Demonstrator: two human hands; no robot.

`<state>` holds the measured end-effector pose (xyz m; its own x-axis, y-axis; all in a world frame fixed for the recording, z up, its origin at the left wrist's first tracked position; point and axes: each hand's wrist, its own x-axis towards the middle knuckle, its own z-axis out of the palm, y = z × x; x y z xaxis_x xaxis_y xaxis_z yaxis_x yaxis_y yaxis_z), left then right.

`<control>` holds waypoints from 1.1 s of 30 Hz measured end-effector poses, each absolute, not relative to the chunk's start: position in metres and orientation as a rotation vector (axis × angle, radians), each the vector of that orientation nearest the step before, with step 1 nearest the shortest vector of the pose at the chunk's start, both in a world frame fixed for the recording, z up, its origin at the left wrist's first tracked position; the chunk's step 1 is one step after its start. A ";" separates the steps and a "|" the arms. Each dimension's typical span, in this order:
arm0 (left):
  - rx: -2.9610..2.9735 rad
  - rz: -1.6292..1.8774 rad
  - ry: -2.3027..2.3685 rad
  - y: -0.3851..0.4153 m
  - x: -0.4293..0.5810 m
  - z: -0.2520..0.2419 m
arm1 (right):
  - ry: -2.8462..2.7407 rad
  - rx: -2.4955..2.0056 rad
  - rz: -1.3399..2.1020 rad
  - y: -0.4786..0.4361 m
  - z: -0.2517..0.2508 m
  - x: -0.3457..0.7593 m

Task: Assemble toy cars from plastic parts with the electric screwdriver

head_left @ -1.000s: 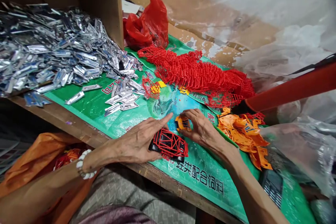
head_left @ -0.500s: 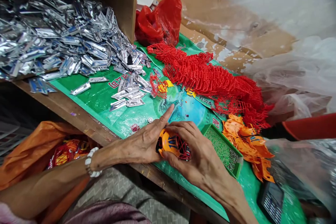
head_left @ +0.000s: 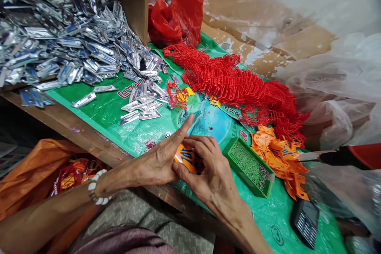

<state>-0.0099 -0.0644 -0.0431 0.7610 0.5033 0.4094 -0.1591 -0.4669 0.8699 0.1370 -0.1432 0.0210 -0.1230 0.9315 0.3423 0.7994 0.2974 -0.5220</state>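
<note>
The counter is made of brown wood, and its front edge looks worn. A shiny green sheet lies over its top. At the back left corner stands a tall wooden board, dark inside. Behind the back edge is a tan wall with flaky white spots. Cloudy, crinkly plastic bunches up past the right end. Light makes the sheet gleam.

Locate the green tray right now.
Head view, right of centre: the green tray sits on the green sheet, between the right hand and the heaped orange parts.
</note>
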 end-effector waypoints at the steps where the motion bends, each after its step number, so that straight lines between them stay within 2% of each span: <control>1: 1.926 0.796 0.255 -0.064 -0.011 -0.043 | -1.942 -1.557 0.267 -0.144 0.020 0.134; 11: 1.943 0.589 0.322 -0.057 -0.022 -0.023 | -1.896 -1.649 0.193 -0.149 -0.006 0.141; 15: 1.459 0.427 0.319 -0.052 -0.024 -0.015 | -1.887 -1.634 0.266 -0.150 -0.008 0.142; 18: 1.210 0.445 0.407 -0.052 -0.021 -0.013 | -1.912 -1.579 0.284 -0.150 -0.008 0.143; 27: 1.138 0.382 0.496 -0.049 -0.018 -0.015 | -1.958 -1.635 0.243 -0.171 0.000 0.172; 33: 1.244 0.259 0.487 -0.037 -0.018 -0.003 | -1.920 -1.551 0.458 -0.171 -0.001 0.179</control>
<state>-0.0183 -0.0375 -0.0031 0.8699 0.4450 -0.2129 0.0732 0.3104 0.9478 0.1794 -0.1706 -0.0008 -0.1177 0.9618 0.2473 0.7465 0.2499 -0.6167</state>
